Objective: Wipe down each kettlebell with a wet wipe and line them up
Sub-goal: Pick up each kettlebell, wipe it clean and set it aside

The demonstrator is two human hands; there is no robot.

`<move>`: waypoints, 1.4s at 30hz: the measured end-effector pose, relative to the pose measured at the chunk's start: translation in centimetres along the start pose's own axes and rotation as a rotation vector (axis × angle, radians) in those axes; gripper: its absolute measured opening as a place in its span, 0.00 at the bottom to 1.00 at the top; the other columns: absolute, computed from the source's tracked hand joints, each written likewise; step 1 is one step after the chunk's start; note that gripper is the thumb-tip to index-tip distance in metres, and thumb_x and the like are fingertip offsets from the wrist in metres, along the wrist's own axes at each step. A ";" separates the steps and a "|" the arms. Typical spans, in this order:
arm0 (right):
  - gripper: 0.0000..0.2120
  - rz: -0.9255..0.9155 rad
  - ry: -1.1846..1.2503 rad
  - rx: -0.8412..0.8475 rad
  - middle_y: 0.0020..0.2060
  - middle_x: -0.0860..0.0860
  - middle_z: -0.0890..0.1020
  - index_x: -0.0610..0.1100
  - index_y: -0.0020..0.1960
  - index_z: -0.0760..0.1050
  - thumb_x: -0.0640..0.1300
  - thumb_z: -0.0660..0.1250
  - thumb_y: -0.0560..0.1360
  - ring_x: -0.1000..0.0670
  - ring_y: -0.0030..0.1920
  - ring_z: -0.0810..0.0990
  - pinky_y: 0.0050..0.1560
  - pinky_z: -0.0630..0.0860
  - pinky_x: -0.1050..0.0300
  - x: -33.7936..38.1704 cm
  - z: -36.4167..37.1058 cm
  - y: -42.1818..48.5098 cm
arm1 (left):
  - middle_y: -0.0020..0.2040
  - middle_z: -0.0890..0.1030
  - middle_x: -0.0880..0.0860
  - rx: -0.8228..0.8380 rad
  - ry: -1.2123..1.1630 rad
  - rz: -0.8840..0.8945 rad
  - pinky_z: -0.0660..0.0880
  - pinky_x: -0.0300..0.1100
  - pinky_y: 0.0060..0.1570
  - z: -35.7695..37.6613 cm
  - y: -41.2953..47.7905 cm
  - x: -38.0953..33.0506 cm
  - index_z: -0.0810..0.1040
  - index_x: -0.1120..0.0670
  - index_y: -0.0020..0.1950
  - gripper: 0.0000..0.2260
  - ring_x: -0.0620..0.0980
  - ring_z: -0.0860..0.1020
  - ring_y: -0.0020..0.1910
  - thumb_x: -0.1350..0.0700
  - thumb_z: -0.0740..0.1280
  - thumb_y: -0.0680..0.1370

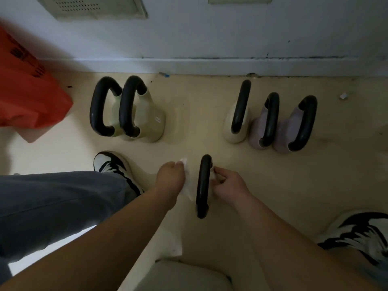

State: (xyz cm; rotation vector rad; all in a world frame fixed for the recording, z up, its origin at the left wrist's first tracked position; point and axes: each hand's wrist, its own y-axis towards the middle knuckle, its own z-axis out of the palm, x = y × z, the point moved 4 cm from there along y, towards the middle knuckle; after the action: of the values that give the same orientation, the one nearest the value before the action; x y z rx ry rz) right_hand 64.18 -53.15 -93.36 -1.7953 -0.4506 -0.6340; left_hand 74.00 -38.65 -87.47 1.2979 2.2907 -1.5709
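A kettlebell with a black handle (203,185) stands on the floor right in front of me, its pale body mostly hidden under my hands. My left hand (171,177) grips a white wet wipe (187,186) against the left side of that kettlebell. My right hand (227,184) pinches another bit of white wipe (213,172) by the handle's right side. Two cream kettlebells (134,110) stand side by side at the back left. At the back right stand one cream kettlebell (237,114) and two lilac ones (279,124).
A white wall and baseboard (210,66) run behind the kettlebells. An orange bag (29,91) lies at the left. My shoes (113,166) (361,234) and jeans leg (58,206) flank the near kettlebell. A small scrap (343,95) lies at the far right.
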 end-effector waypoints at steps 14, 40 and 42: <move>0.12 -0.053 -0.057 0.033 0.47 0.59 0.84 0.55 0.54 0.82 0.58 0.69 0.74 0.56 0.50 0.81 0.53 0.74 0.61 1.2 -0.8 0.1 | 0.49 0.83 0.61 0.244 -0.442 -0.235 0.78 0.43 0.51 5.3 -1.9 -0.7 0.76 0.65 0.57 0.18 0.55 0.82 0.47 0.49 0.60 0.85; 0.16 -0.054 0.002 0.041 0.46 0.51 0.84 0.46 0.63 0.81 0.39 0.68 0.75 0.51 0.44 0.81 0.46 0.78 0.61 -0.3 -0.4 1.0 | 0.54 0.80 0.48 -0.096 0.191 0.522 0.73 0.43 0.50 5.2 -5.4 -3.0 0.74 0.51 0.62 0.14 0.49 0.78 0.52 0.48 0.52 0.85; 0.17 -0.056 -0.007 0.041 0.49 0.51 0.86 0.49 0.64 0.81 0.44 0.70 0.76 0.50 0.50 0.84 0.54 0.80 0.54 -0.2 -0.4 0.8 | 0.53 0.82 0.45 -0.135 0.160 0.531 0.77 0.45 0.49 4.3 -6.8 -1.1 0.73 0.49 0.62 0.14 0.48 0.80 0.51 0.46 0.52 0.85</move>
State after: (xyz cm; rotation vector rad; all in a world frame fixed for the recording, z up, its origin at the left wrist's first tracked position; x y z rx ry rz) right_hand 64.45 -53.82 -94.02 -1.7518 -0.5167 -0.6526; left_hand 68.53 -43.51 -84.00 1.8478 1.8571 -1.1514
